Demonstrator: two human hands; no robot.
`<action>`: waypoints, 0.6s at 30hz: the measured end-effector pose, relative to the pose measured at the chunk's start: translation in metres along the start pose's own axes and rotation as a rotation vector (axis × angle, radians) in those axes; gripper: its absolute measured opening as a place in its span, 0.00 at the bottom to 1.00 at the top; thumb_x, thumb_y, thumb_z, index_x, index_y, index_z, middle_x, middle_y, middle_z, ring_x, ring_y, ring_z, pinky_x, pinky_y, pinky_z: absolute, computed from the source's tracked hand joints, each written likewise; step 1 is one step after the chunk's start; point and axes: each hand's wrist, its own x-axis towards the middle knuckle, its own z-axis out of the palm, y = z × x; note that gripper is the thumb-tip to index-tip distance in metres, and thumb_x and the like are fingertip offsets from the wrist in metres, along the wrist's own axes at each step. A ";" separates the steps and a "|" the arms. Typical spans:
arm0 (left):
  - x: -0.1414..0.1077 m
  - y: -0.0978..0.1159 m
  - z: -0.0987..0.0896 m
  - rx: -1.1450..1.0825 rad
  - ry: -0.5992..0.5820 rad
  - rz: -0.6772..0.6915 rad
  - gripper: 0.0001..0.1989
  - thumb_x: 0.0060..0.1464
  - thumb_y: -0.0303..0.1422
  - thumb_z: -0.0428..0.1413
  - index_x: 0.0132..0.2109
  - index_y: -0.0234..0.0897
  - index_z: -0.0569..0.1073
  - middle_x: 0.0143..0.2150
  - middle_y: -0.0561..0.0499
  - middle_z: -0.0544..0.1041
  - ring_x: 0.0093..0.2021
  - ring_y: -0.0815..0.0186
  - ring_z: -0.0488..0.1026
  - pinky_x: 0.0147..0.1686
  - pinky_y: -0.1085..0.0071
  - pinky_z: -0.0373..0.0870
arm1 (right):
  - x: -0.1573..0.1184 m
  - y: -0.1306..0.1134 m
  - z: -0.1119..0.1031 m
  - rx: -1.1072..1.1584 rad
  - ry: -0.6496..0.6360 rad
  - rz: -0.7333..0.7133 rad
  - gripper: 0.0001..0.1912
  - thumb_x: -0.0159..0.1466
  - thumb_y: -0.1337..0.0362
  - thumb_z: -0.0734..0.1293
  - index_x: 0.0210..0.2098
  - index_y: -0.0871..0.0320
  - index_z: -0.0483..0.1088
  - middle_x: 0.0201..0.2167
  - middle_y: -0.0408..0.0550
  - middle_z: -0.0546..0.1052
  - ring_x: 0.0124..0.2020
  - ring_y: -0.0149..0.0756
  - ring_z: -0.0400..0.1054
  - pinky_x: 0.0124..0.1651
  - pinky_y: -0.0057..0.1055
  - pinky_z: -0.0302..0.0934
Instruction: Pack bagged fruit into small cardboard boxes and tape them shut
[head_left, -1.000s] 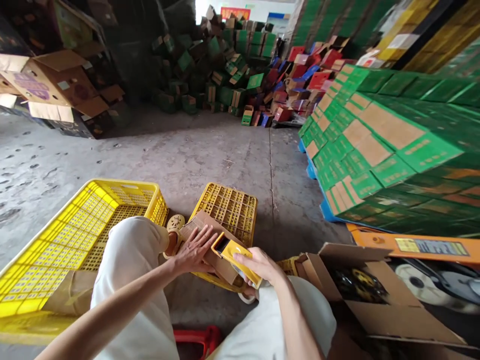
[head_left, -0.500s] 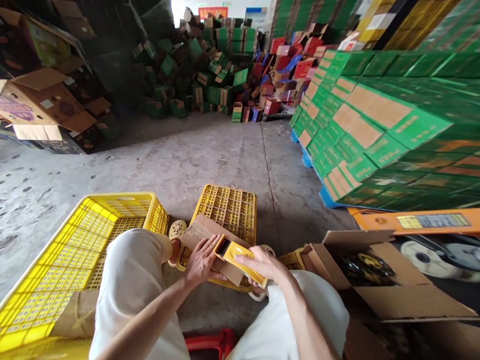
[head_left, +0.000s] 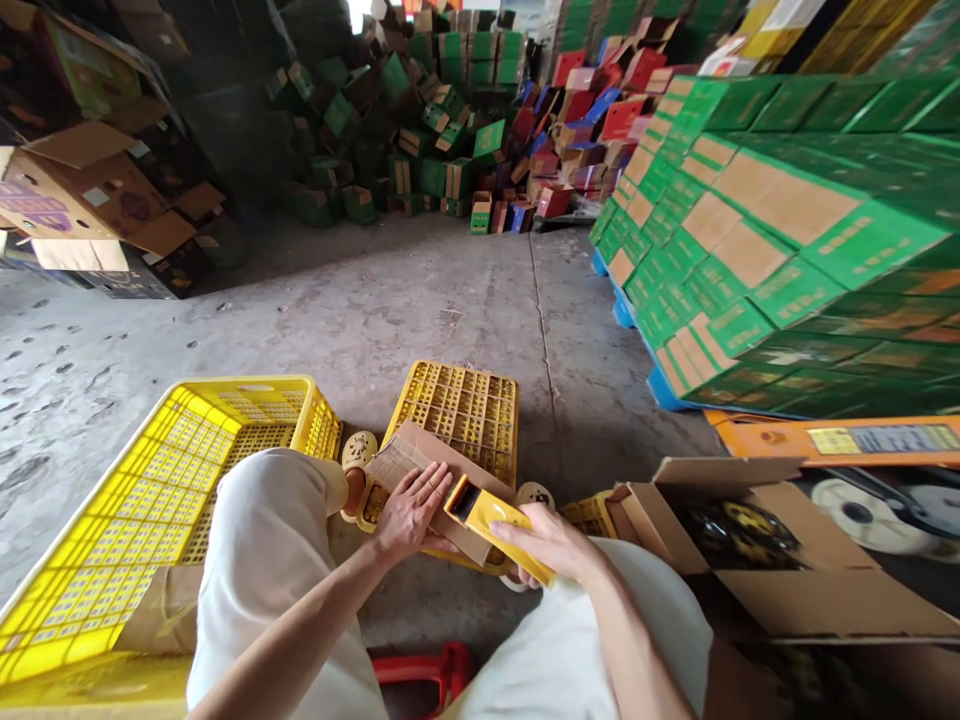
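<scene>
A folded piece of brown cardboard (head_left: 412, 452) lies across the upturned yellow plastic crate (head_left: 457, 405) between my feet. My left hand (head_left: 409, 510) rests on the cardboard with its fingers stretched out flat and its thumb toward the near edge. My right hand (head_left: 544, 540) is closed around a yellow rectangular case (head_left: 499, 520), thumb on top. The case has an open end with a dark inside, and this end points at the fingers of my left hand. It is tilted over the cardboard's right part; whether it touches the cardboard I cannot tell.
A large yellow crate (head_left: 315, 425) stands at my left with brown cardboard (head_left: 161, 610) in it. At my right is an open carton (head_left: 780, 600) holding dark, yellow-marked things. Behind it lie an orange bar (head_left: 772, 437) and stacked green boxes (head_left: 780, 260) on a blue pallet (head_left: 664, 388).
The view has shifted slightly. My right hand and the yellow case have moved a little right and toward me, away from my left fingers. My left hand stays on the cardboard.
</scene>
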 end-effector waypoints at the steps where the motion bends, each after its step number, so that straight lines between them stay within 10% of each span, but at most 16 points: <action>1: 0.000 0.000 0.000 0.005 -0.002 -0.002 0.54 0.67 0.69 0.45 0.83 0.33 0.55 0.81 0.36 0.60 0.81 0.48 0.59 0.77 0.54 0.55 | 0.000 0.001 0.001 -0.003 0.004 0.007 0.23 0.72 0.43 0.71 0.48 0.58 0.69 0.25 0.48 0.81 0.23 0.39 0.79 0.25 0.28 0.69; 18: 0.002 0.013 0.000 -0.045 -0.040 0.094 0.50 0.72 0.62 0.46 0.84 0.34 0.47 0.81 0.33 0.60 0.80 0.48 0.60 0.77 0.51 0.56 | 0.008 -0.020 -0.014 -0.152 -0.015 0.053 0.25 0.69 0.44 0.74 0.44 0.64 0.78 0.31 0.59 0.85 0.36 0.51 0.84 0.41 0.39 0.79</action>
